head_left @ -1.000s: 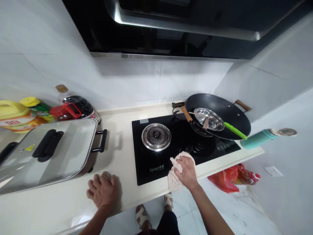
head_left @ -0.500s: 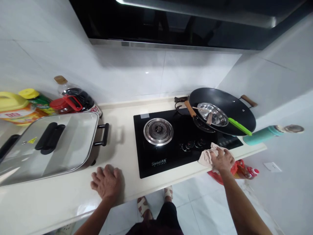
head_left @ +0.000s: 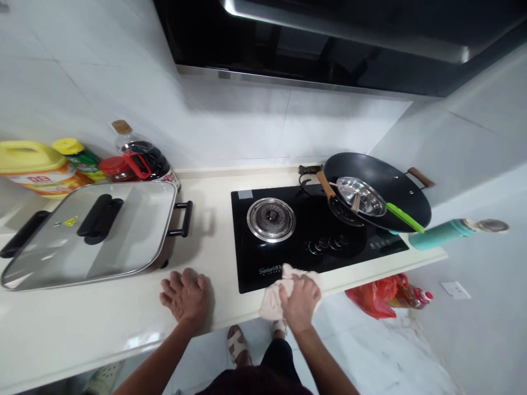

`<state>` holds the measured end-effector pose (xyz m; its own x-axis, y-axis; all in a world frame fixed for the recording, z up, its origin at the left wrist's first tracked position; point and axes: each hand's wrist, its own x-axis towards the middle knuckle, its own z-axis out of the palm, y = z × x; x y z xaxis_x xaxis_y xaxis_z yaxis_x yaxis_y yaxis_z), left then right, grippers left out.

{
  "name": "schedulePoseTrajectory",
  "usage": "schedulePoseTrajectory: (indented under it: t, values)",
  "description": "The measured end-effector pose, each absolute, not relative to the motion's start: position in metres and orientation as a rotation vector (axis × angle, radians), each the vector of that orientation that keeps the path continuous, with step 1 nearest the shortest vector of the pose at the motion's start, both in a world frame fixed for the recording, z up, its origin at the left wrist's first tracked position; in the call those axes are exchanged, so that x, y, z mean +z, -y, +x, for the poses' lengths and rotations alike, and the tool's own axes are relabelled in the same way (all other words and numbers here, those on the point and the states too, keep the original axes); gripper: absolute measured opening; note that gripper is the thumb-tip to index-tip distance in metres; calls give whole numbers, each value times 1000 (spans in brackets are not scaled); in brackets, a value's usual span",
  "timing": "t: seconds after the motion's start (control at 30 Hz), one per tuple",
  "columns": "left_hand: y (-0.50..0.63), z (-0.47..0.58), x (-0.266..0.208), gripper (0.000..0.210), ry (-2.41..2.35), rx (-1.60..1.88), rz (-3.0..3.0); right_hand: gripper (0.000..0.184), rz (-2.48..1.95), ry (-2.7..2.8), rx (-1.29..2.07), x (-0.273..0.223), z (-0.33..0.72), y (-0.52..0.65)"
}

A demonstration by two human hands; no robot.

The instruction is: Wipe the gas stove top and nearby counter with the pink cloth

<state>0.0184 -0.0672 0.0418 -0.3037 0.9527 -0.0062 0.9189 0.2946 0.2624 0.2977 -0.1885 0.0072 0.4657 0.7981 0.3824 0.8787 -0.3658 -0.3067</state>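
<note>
A pale pink cloth (head_left: 272, 300) lies bunched beneath my right hand (head_left: 300, 302), whose fingers grip it at the front edge of the black glass gas hob (head_left: 247, 258). Part of the cloth covers the hob's printed logo and the counter edge. On the cream countertop (head_left: 206, 192), left of the hob, rests my left hand (head_left: 186, 296), palm down with fingers spread and nothing in it. The hob's bare round burner (head_left: 271, 219) and its knobs (head_left: 327, 244) are beyond my right hand.
A black wok (head_left: 379, 164) holding a metal bowl (head_left: 374, 200) and a green-handled utensil (head_left: 404, 217) sits on the right burner. Beside it lies a turquoise bottle (head_left: 442, 235). A lidded electric pan (head_left: 135, 236) and bottles (head_left: 150, 159) stand left. A range hood (head_left: 308, 49) hangs above.
My right hand has swept the cloth leftward along the hob's front edge, from the right end to near the logo. My left hand stays on the counter. The view has shifted slightly.
</note>
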Motion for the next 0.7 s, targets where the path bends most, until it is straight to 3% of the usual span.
schedulePoseTrajectory:
  t: [0.1, 0.27, 0.47, 0.63, 0.7]
  values:
    - [69, 19, 42, 59, -2392, 357, 1759, 35, -2039, 1570, 2, 16, 238, 188]
    - [70, 14, 37, 56, -2340, 495, 1656, 37, -1588, 1758, 439, 24, 177, 186]
    - [74, -23, 44, 39, -2084, 857, 1426, 28, -1143, 1497, 886, 60, 159, 146]
    - [104, -44, 55, 51, -1986, 983, 1366, 5, -1211, 1691, 741, 63, 227, 114]
    - [118, -38, 57, 50, -1913, 1032, 1402, 6, -1417, 1738, 594, 46, 270, 116]
